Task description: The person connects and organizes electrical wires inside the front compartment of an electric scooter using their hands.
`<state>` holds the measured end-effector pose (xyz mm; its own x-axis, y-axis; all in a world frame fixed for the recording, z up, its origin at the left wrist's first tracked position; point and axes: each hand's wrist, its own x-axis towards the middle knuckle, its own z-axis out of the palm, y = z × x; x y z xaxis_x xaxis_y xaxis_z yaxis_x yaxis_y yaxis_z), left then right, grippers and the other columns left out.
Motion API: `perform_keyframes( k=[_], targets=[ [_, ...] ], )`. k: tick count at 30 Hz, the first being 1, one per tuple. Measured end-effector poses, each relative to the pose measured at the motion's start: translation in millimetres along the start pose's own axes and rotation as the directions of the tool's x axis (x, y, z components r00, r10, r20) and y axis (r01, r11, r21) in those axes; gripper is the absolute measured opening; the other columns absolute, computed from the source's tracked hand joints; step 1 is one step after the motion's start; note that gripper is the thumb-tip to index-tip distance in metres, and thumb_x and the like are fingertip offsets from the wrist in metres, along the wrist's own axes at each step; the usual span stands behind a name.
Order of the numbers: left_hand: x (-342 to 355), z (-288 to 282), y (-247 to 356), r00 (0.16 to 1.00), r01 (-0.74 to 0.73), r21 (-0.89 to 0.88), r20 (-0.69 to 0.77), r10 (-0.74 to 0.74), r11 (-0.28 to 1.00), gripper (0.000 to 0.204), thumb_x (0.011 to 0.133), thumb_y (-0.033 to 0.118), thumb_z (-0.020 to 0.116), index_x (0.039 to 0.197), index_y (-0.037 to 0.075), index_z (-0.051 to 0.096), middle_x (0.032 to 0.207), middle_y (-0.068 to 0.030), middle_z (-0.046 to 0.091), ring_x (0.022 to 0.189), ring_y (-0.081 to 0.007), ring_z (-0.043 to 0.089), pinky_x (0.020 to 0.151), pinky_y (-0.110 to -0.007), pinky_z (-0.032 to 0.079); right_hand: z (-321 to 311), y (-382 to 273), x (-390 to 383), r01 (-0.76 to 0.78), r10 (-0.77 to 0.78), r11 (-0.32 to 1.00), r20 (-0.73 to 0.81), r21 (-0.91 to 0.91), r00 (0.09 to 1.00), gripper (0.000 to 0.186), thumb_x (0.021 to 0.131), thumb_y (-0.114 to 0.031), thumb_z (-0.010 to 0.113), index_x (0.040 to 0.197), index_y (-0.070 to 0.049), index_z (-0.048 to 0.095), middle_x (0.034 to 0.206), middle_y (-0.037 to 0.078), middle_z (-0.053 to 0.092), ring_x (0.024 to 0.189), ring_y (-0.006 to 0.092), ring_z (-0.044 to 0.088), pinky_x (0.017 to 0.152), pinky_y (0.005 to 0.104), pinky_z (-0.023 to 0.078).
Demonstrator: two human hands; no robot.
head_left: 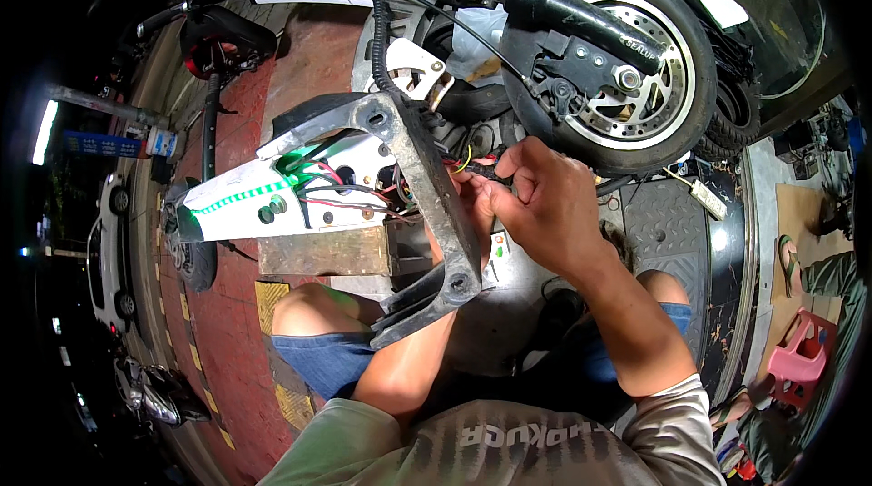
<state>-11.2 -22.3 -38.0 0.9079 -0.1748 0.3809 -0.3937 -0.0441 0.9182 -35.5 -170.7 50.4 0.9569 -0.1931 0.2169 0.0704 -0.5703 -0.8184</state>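
A white electric scooter frame [227, 209] lies before me, with a green-lit strip and loose wires [345, 191]. A worn dark metal bracket [409, 159] crosses its end, covering much of my left forearm. My left hand [474, 209] is partly hidden behind the bracket, its fingertips closed on thin coloured wires [463, 163] beside it. My right hand [545, 204] is curled at the same wires, thumb and finger pinched on them, touching my left fingers. A black corrugated cable [380, 50] runs down to the bracket.
The scooter's front wheel [677, 86] and fork lie beyond my hands. A wooden block [322, 257] is under the frame. A white power strip [704, 197] is at right, near a pink stool [804, 345] and a person's sandalled foot [788, 259]. A parked white car [111, 250] stands far left.
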Motion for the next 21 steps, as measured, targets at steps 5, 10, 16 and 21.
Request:
perform_keyframes(
  k=[5, 10, 16, 21],
  targets=[
    [-7.3, 0.0, -10.8, 0.999, 0.028, -0.103, -0.028, -0.031, 0.994, 0.027, 0.108, 0.015, 0.060, 0.130, 0.005, 0.049, 0.124, -0.0099, 0.060, 0.109, -0.0193, 0.061, 0.099, -0.034, 0.048, 3.1, -1.2, 2.3, -0.058, 0.057, 0.997, 0.032, 0.050, 0.998, 0.017, 0.075, -0.015, 0.076, 0.085, -0.006, 0.064, 0.063, 0.010, 0.061, 0.059, 0.0327, 0.065, 0.056, 0.0441, 0.048],
    [-10.8, -2.5, -29.0, 0.968, 0.208, -0.459, -0.033, -0.250, 0.864, 0.022, 0.108, 0.014, 0.059, 0.127, 0.006, 0.050, 0.119, -0.0088, 0.061, 0.104, -0.0183, 0.061, 0.097, -0.034, 0.049, 4.3, 4.2, 5.3, 0.133, -0.133, 0.991, 0.006, -0.032, 0.991, 0.014, 0.074, -0.011, 0.073, 0.079, -0.007, 0.060, 0.066, 0.010, 0.063, 0.061, 0.0341, 0.066, 0.056, 0.0449, 0.049],
    [-13.5, 0.7, -25.4, 0.961, 0.197, -0.415, -0.096, -0.258, 0.888, 0.025, 0.105, 0.017, 0.067, 0.122, 0.005, 0.054, 0.109, -0.0075, 0.064, 0.100, -0.0169, 0.062, 0.091, -0.032, 0.051, 3.3, 9.9, 9.8, 0.434, -0.435, 0.898, -0.002, -0.068, 0.900, 0.015, 0.073, -0.010, 0.071, 0.077, -0.009, 0.056, 0.069, 0.008, 0.062, 0.064, 0.0333, 0.064, 0.057, 0.0438, 0.050],
    [-7.2, 2.0, -5.4, 0.985, 0.124, -0.187, -0.095, -0.143, 0.975, 0.033, 0.100, 0.018, 0.075, 0.122, 0.004, 0.055, 0.109, -0.0055, 0.065, 0.097, -0.0155, 0.063, 0.089, -0.029, 0.051, -17.9, 10.7, 15.0, 0.468, -0.464, 0.884, 0.136, 0.009, 0.875, 0.013, 0.076, -0.010, 0.072, 0.083, -0.007, 0.061, 0.074, 0.009, 0.062, 0.068, 0.0310, 0.065, 0.060, 0.0408, 0.051]
  ],
)
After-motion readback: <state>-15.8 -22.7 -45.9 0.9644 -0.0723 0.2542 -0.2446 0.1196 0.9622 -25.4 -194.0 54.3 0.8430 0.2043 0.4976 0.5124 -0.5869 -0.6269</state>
